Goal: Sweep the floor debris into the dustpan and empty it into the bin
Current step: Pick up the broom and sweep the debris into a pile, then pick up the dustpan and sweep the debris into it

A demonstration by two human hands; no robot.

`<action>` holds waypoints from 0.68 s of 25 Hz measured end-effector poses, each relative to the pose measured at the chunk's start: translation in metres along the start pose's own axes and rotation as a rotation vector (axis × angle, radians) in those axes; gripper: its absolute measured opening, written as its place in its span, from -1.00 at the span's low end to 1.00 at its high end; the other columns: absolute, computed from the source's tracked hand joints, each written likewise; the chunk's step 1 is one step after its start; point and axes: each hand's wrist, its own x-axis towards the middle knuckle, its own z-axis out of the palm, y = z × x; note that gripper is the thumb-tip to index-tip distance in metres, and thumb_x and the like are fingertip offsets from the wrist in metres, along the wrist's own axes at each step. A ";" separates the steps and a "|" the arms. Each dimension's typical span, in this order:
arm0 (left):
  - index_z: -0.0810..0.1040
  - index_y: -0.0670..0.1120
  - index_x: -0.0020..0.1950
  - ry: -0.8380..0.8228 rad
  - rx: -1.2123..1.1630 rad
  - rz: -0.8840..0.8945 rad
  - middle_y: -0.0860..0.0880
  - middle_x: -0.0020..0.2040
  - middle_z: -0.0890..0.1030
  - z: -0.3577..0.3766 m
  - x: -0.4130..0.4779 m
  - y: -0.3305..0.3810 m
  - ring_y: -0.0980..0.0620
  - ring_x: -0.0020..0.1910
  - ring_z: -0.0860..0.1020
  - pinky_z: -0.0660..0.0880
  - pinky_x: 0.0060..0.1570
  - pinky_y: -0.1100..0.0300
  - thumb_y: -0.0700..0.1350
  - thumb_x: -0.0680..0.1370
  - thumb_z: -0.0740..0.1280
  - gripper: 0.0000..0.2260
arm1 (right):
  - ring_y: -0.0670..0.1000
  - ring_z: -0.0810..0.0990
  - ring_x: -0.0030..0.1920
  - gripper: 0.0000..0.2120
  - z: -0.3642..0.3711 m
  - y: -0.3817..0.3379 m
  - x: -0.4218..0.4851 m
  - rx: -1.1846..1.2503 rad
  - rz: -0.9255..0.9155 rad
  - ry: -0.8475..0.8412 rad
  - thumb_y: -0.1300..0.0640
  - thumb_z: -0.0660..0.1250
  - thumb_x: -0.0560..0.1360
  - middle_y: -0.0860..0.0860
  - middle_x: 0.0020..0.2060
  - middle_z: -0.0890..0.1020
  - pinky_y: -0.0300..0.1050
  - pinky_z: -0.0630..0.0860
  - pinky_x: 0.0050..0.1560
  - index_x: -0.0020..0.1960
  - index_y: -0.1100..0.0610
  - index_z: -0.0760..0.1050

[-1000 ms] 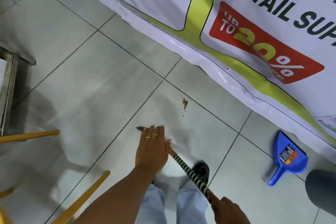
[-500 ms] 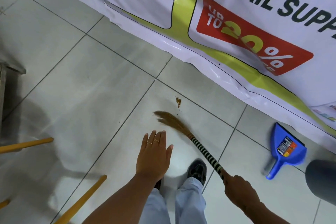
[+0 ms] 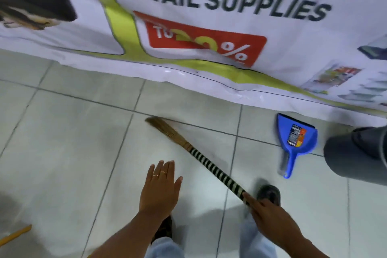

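Yellow stick [image 3: 15,234] at the far left floor edge; a second ago two yellow sticks and a metal frame showed there, now only this end.

Left hand [image 3: 160,189]: flat, fingers spread, palm down over the tiles, holding nothing. Two rings on it. Posture unchanged from half a second ago.

Broom [image 3: 201,157]: bristles on the floor, striped handle running down-right into the right hand [image 3: 270,216], which is wrapped closed around the handle end. Bristle tip lies near a tile seam. The small brown debris pile seen just beyond the bristles half a second ago cannot be made out now; frame is blurred.

Dustpan [image 3: 297,138]: blue, lying on the floor against the banner [image 3: 209,27], handle toward the person, well apart from the broom. Only a label visible inside; no debris.

Bin [image 3: 356,153]: grey, far right, just beside the dustpan. Inside not visible. It fills more of the frame than before.
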 end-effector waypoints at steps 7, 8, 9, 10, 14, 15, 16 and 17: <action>0.36 -0.23 0.40 0.004 -0.004 0.076 -0.20 0.34 0.50 0.048 0.097 0.252 -0.14 0.39 0.39 0.24 0.42 -0.04 0.05 0.59 -0.04 -0.48 | 0.24 0.59 0.01 -0.48 -0.013 0.165 0.055 0.415 0.137 0.047 -0.21 -0.12 0.55 0.18 0.06 0.58 0.10 0.50 0.07 0.49 -0.13 0.05; 0.33 -0.23 0.42 0.005 -0.029 0.025 -0.21 0.36 0.47 0.052 0.100 0.266 -0.14 0.42 0.35 0.20 0.44 -0.02 0.00 0.61 0.04 -0.54 | 0.25 0.58 0.06 -0.49 -0.019 0.167 0.063 0.463 0.155 0.042 -0.18 -0.01 0.58 0.18 0.08 0.58 0.10 0.49 0.10 0.49 -0.08 0.07; 0.32 -0.24 0.41 0.013 -0.035 -0.020 -0.22 0.36 0.47 0.055 0.102 0.280 -0.15 0.42 0.34 0.20 0.44 -0.03 -0.08 0.61 0.11 -0.59 | 0.25 0.57 0.08 -0.49 -0.022 0.172 0.065 0.512 0.197 0.011 -0.17 0.06 0.57 0.17 0.09 0.59 0.09 0.48 0.11 0.46 0.00 0.14; 0.34 -0.27 0.39 0.005 -0.044 -0.037 -0.25 0.33 0.49 0.068 0.113 0.311 -0.18 0.40 0.37 0.23 0.43 -0.06 -0.15 0.59 0.16 -0.61 | 0.24 0.58 0.08 -0.52 -0.016 0.201 0.062 0.590 0.265 0.004 -0.19 0.10 0.56 0.15 0.07 0.62 0.07 0.49 0.09 0.36 0.06 0.27; 0.39 -0.31 0.34 -0.068 -0.029 -0.070 -0.30 0.26 0.53 0.117 0.151 0.394 -0.23 0.31 0.44 0.34 0.34 -0.09 -0.22 0.51 0.14 -0.59 | 0.22 0.64 -0.06 -0.61 0.028 0.295 0.029 0.747 0.646 0.079 -0.26 0.13 0.50 0.11 -0.14 0.68 -0.02 0.52 -0.09 -0.12 0.08 0.34; 0.39 -0.30 0.34 -0.126 -0.027 -0.046 -0.28 0.26 0.52 0.131 0.163 0.415 -0.21 0.30 0.44 0.34 0.33 -0.05 -0.20 0.50 0.13 -0.58 | 0.22 0.64 -0.08 -0.60 0.046 0.319 0.024 0.757 0.750 0.121 -0.26 0.13 0.50 0.11 -0.16 0.69 -0.02 0.53 -0.10 -0.11 0.09 0.36; 0.39 -0.29 0.33 -0.195 -0.011 -0.020 -0.27 0.27 0.52 0.147 0.174 0.434 -0.19 0.30 0.44 0.33 0.32 -0.01 -0.18 0.50 0.14 -0.59 | 0.23 0.64 -0.09 -0.60 0.064 0.339 0.022 0.770 0.836 0.147 -0.25 0.13 0.50 0.12 -0.16 0.69 -0.01 0.54 -0.11 -0.09 0.11 0.38; 0.39 -0.27 0.32 -0.263 0.015 0.004 -0.24 0.27 0.51 0.164 0.185 0.453 -0.17 0.30 0.43 0.33 0.30 0.02 -0.16 0.52 0.16 -0.61 | 0.23 0.64 -0.11 -0.60 0.082 0.354 0.025 0.791 0.900 0.151 -0.24 0.14 0.50 0.13 -0.17 0.68 0.00 0.54 -0.11 -0.08 0.12 0.40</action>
